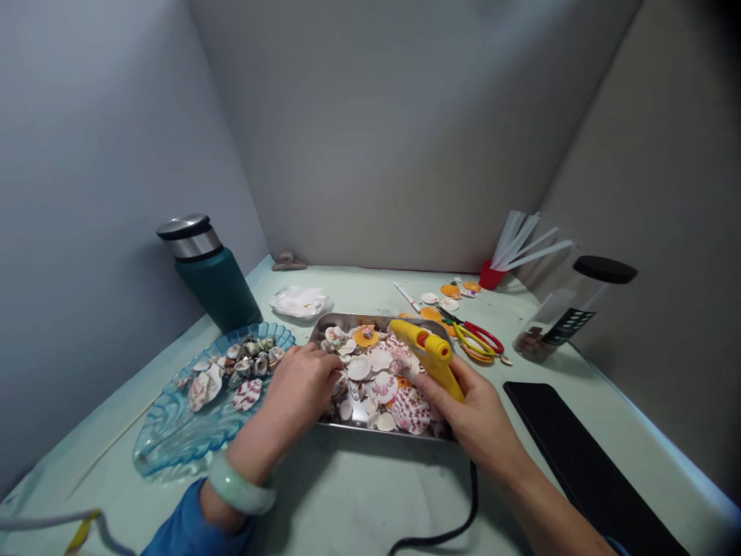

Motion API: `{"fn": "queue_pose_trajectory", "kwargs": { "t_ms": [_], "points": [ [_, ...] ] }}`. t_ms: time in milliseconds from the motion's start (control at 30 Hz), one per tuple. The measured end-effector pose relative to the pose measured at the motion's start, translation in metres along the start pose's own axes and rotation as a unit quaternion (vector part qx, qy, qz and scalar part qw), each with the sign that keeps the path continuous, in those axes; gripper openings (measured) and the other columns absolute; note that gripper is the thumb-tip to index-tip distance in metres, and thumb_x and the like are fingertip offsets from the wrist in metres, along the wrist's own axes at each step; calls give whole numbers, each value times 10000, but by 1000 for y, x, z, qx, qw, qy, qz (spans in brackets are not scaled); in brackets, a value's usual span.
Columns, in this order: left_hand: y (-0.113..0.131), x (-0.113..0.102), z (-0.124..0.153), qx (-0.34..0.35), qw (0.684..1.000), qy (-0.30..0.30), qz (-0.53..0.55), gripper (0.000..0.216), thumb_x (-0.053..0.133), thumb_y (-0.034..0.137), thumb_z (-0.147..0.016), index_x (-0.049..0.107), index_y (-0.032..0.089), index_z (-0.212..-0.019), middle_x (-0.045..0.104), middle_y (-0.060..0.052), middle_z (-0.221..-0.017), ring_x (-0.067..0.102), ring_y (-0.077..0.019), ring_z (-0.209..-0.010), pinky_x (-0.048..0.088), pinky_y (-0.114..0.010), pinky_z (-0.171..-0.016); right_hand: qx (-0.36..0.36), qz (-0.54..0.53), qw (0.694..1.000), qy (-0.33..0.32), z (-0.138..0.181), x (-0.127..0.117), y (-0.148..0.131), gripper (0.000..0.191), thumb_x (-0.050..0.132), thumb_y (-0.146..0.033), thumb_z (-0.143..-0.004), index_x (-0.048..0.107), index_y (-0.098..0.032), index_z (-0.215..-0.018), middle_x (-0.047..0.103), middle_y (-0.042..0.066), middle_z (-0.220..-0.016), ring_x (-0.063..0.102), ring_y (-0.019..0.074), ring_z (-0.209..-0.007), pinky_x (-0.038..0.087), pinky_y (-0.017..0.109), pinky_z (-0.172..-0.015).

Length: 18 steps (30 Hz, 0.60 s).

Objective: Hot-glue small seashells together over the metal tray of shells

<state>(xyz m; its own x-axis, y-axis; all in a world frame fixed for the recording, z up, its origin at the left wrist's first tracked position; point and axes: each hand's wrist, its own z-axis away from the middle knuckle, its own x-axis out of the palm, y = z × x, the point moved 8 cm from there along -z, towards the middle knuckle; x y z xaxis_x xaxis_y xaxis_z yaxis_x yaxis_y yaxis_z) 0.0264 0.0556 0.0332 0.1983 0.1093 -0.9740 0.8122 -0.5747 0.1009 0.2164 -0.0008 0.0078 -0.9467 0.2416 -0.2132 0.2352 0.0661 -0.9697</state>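
A yellow hot glue gun (443, 363) is in my right hand (478, 409), its fingers wrapped round the handle and its nozzle end over the far part of a metal tray (382, 432). The tray is full of seashells (383, 388), white, orange and purple-speckled. My left hand (306, 378) reaches over the tray's left edge, fingers curled together down among the shells. What its fingertips hold, if anything, is hidden. A pale green bangle (240, 486) circles the left wrist. From below the glue gun a black cord (472, 494) runs toward the near edge.
Left stand a blue glass dish (167, 432) of shells and a teal bottle (217, 282). Behind the tray lies a plastic bag (301, 301). Red-and-yellow scissors (480, 340), a red cup (492, 276) of glue sticks, a clear jar (556, 324) and a black slab (579, 455) are right.
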Motion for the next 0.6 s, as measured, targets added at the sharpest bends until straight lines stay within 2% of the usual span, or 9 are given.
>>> {"fn": "queue_pose_trajectory", "kwargs": {
  "t_ms": [167,267,333,367,400,433,500,567,600],
  "points": [
    [5,12,-7,4,1000,-14,10,108,585,172,-752,671,187,-689,682,-101,-730,581,-278,-827,398,-384,-716,3,-8,1000,-5,0,1,-1,404,652,-404,-763,607,-179,-1096,686,51,-1016,619,244,-921,494,320,-753],
    [3,11,-8,-9,999,-8,37,106,539,171,-786,635,183,-740,661,-87,-744,588,-248,-790,414,-355,-688,11,-22,1000,-7,0,0,1,391,645,-415,-777,601,-184,-1089,681,51,-991,615,238,-901,490,319,-747],
    [1,7,-8,-24,995,1,95,103,495,189,-827,597,188,-811,653,-61,-774,598,-201,-747,434,-312,-660,12,-50,999,1,1,-3,2,368,631,-441,-792,598,-184,-1053,674,45,-901,611,216,-813,483,301,-679],
    [-1,6,-8,-36,986,4,162,97,484,206,-842,580,191,-844,648,-46,-783,602,-181,-728,445,-293,-648,10,-69,998,3,2,-4,3,344,622,-455,-798,601,-181,-1004,660,35,-819,597,197,-740,471,289,-631],
    [-3,6,-7,-50,966,2,254,92,485,228,-849,567,194,-874,643,-32,-792,608,-166,-718,458,-282,-644,7,-88,996,-1,3,-5,2,319,614,-465,-802,602,-177,-938,630,20,-732,569,178,-668,451,280,-590],
    [-5,8,-6,-69,931,-3,359,100,499,255,-850,561,196,-900,638,-20,-796,616,-158,-713,472,-279,-648,5,-105,994,-10,3,-4,2,303,611,-473,-803,597,-176,-863,589,4,-657,533,161,-610,428,275,-557],
    [-9,16,-3,-119,830,-19,545,169,542,304,-836,570,191,-957,634,-11,-790,635,-152,-703,496,-290,-666,9,-128,991,-42,5,0,3,308,613,-478,-800,567,-180,-737,516,-19,-571,467,136,-541,386,269,-512],
    [-12,25,2,-169,750,-34,638,252,600,311,-803,588,184,-1020,649,-11,-773,651,-148,-691,507,-298,-692,28,-124,989,-71,7,6,6,334,628,-485,-787,538,-184,-670,475,-31,-532,422,121,-502,342,261,-472],
    [-14,28,4,-191,726,-36,660,289,632,295,-780,599,178,-1041,658,-13,-766,656,-146,-689,508,-298,-705,38,-116,989,-79,7,8,7,349,632,-493,-780,529,-186,-649,462,-34,-515,404,116,-485,320,257,-456]
  ]
}}
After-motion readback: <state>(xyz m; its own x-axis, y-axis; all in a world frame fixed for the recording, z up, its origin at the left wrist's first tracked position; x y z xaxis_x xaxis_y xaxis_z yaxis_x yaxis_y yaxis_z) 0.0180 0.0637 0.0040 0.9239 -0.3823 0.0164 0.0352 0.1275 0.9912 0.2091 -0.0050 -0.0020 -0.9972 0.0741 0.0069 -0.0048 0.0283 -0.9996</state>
